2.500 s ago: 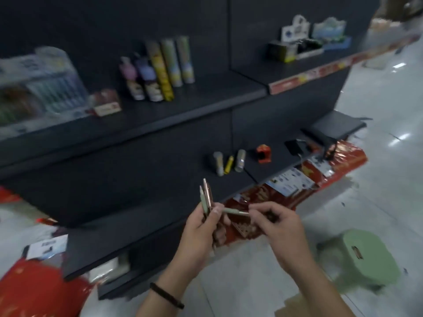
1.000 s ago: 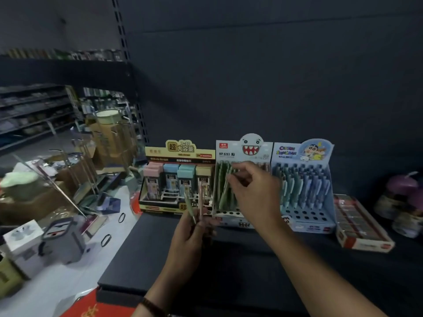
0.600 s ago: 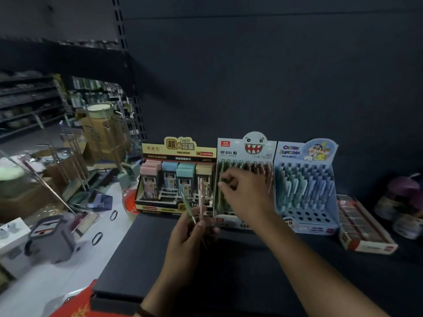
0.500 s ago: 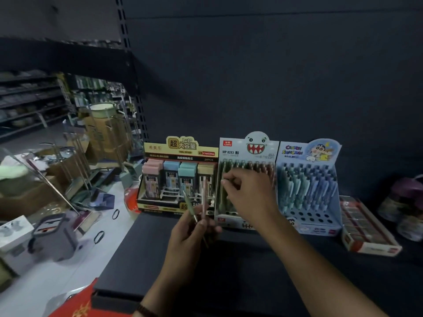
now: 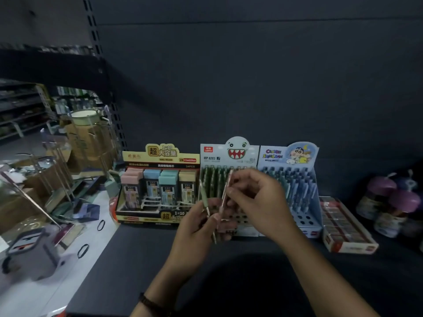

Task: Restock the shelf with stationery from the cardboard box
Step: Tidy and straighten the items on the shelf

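Head view: left hand (image 5: 196, 232) holds slim pink and green pens (image 5: 229, 179).

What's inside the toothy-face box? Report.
Green pens stand in its back rows; a few front holes show empty. The left hand and right hand cover the middle.

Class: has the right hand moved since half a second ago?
Yes: the right hand drew back from the shark-face pen display, down to the pink pen in the left hand.

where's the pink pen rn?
Head view, centre: the pink pen stands near upright, pinched by the right hand, its lower end in the left hand beside the green pen, just in front of the toothy-face pen display.
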Demonstrator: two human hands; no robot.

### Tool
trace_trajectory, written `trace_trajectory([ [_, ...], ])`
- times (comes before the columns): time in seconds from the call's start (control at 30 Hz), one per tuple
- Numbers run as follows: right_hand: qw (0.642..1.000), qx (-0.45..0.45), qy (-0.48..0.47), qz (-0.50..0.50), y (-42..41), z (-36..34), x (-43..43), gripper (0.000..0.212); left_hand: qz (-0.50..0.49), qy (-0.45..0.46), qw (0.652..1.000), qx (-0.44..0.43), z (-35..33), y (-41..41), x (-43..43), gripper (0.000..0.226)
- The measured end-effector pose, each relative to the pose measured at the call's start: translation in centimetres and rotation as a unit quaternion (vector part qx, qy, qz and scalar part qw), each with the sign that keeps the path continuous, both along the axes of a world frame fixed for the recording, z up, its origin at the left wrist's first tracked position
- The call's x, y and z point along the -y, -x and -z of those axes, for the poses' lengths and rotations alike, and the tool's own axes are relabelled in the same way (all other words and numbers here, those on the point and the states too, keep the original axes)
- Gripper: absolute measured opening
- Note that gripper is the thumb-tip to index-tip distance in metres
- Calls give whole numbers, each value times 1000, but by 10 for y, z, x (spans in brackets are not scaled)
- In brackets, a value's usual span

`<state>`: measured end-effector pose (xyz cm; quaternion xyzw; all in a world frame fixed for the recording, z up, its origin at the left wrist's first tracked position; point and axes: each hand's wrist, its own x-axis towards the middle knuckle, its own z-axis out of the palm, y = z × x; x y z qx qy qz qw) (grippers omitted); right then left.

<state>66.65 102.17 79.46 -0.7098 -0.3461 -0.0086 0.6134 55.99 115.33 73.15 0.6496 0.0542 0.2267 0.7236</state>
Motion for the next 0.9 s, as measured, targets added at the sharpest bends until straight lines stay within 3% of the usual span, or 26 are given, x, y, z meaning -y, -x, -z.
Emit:
trace_trajectory([
  [0.2,988,75,-26,130,-20,-2,33,37,-56,-56,997,-9,19,-5,0,29],
  [0.37,970,148,10,192,-28,9,38,41,-59,-24,998,-25,28,3,0,27],
  [0.47,968,156,21,195,-27,17,32,38,-75,-11,997,-15,27,3,2,29],
  [0.6,969,162,74,173,-30,25,23,40,-97,-65,993,31,23,3,4,17],
  [0.9,961,159,168,151,-31,28,15,36,-158,-2,987,32,17,5,3,16],
])
